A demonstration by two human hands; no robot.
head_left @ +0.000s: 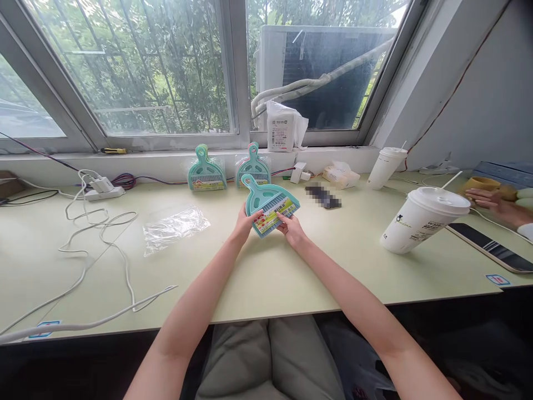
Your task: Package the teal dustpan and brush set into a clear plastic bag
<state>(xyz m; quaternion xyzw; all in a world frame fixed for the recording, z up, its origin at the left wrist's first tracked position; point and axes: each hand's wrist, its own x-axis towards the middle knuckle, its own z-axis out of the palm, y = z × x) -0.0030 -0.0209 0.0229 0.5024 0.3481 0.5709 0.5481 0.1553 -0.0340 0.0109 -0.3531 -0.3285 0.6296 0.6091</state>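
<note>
Between my two hands is a teal mini dustpan with a printed label and blue brush bristles across its front. It is held tilted above the desk, its handle pointing up and left. My left hand grips its left side, thumb over the label. My right hand pinches the lower right edge. Behind it, two more teal dustpan sets, one on the left and one in the middle, lean in clear wrapping against the wall under the window. A clear plastic bag lies flat left of my hands.
White cables sprawl over the left of the desk, near a power strip. Rightward are a tissue pack, two lidded cups, a phone and another person's hand. A blurred dark object lies nearer.
</note>
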